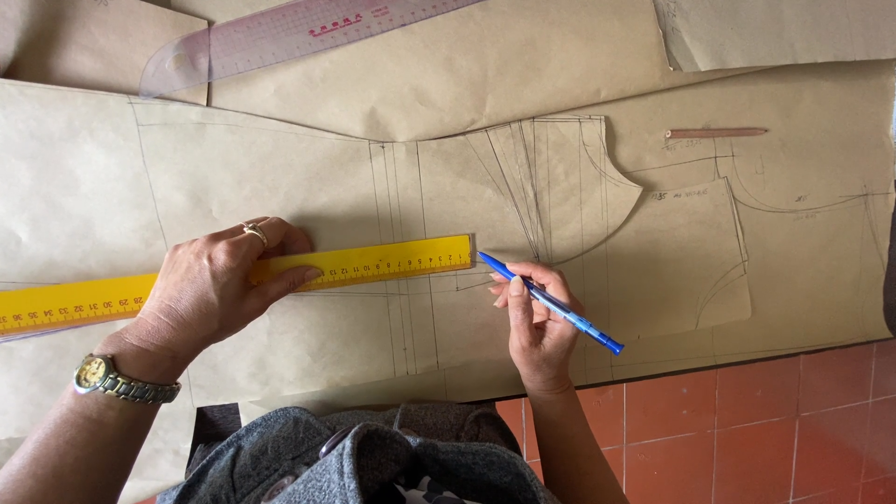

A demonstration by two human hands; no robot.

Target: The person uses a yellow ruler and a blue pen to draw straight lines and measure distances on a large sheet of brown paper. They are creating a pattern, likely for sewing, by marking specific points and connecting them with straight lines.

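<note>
Gripping: right hand [539, 322] is pinching blue pen [551, 303], tip touching yellow ruler [233, 280]'s end | left hand [219, 285] is pressing flat, fingers spread, pinning ruler on brown pattern paper [448, 187], apparently preventing slipping | clear curved ruler [280, 33], pencil [716, 133] are lying well apart.

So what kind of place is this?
Probably a sewing or dressmaking workroom. Brown pattern paper with drawn garment shapes covers the surface, with a yellow ruler, a clear curved ruler and a blue pen.
</note>
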